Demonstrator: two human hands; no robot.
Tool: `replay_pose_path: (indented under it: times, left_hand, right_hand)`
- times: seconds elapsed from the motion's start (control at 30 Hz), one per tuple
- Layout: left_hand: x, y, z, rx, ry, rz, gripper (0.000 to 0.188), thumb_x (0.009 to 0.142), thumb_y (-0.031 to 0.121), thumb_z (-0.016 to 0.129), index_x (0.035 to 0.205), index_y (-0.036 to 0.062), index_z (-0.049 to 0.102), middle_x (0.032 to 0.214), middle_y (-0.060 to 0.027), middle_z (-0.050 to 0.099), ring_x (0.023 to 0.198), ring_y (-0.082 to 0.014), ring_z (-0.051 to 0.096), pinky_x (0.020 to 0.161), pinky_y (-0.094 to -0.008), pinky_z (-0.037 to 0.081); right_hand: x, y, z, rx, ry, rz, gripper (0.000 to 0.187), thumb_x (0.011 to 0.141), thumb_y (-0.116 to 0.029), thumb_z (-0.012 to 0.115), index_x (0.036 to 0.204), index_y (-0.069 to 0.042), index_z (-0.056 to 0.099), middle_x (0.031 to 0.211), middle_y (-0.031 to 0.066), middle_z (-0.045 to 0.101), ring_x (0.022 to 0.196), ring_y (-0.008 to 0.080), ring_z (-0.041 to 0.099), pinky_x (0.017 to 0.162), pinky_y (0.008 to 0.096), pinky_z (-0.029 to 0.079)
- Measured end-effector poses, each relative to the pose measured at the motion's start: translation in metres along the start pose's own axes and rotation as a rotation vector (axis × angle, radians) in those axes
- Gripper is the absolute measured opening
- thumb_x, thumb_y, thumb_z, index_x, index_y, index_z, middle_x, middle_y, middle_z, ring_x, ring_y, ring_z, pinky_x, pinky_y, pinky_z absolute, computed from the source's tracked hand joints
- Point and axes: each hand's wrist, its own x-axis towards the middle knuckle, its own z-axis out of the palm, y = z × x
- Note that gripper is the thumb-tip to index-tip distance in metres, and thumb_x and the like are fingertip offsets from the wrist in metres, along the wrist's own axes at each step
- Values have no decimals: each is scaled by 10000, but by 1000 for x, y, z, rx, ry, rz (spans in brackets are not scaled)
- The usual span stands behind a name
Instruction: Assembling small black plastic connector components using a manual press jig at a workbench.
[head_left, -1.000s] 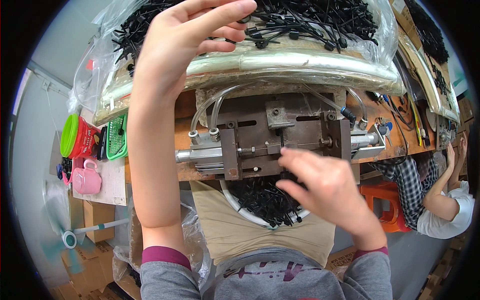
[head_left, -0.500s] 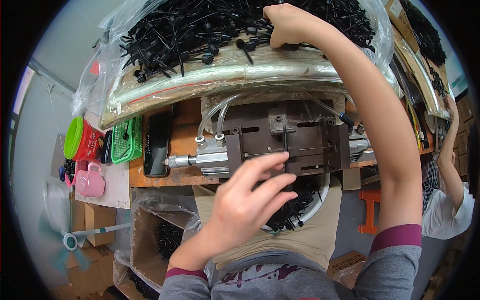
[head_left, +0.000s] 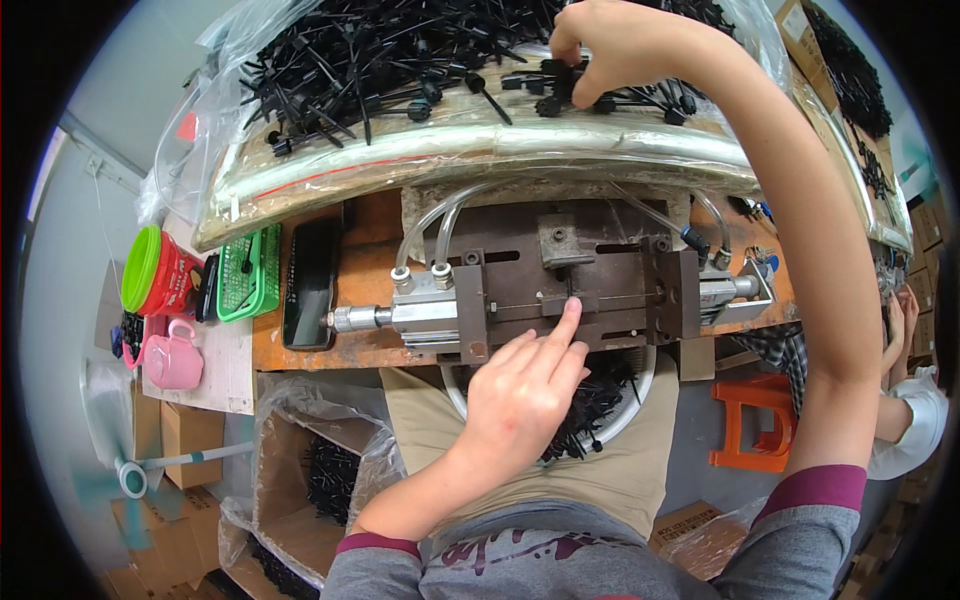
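My left hand (head_left: 520, 400) is over the dark metal fixture (head_left: 610, 270). Its index finger stretches out and its tip touches the slotted middle of the fixture; the other fingers bend loosely and nothing shows in them. My right hand (head_left: 625, 50) reaches far to the heap of black plastic pieces (head_left: 350, 65), which have thin stems and knobbed heads. Its thumb and fingers curve round a small clump of these pieces (head_left: 550, 90) at the near side of the heap. Below the fixture, a white-rimmed round container (head_left: 640, 400) on my lap holds more black pieces, partly hidden by my left hand.
Silver cylinders (head_left: 425, 318) with clear air tubes flank the fixture. Left of it lie a dark phone (head_left: 310, 285), a green basket (head_left: 262, 280), a red tub (head_left: 170, 280) and a pink cup (head_left: 175, 358). An orange stool (head_left: 730, 425) and another person's arm (head_left: 893, 340) are at the right.
My right hand has come nearer and slightly right, and a clump of pieces lies spread by it. My left index finger has straightened onto the fixture; the dark stem by it no longer stands out.
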Motion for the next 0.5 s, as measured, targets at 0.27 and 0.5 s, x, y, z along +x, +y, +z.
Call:
replay_pose_path:
  times: [0.27, 0.5]
  left_hand:
    - [-1, 0, 0, -15, -20, -41, 258, 720, 130, 831, 920, 33, 698, 1272, -161, 678, 722, -228, 710, 674, -300, 560]
    - [-2, -1, 2, -11, -20, -25, 241, 734, 125, 827, 919, 40, 698, 1279, -157, 676, 672, -212, 693, 640, -292, 548]
  right_hand:
    - [13, -10, 8, 13, 83, 73, 314, 691, -97, 722, 982, 19, 739, 918, 239, 719, 924, 363, 702, 809, 425, 563]
    - [-13, 31, 5, 241, 271, 36, 349, 758, -107, 708, 1054, 60, 633, 926, 203, 699, 887, 305, 683, 809, 403, 536]
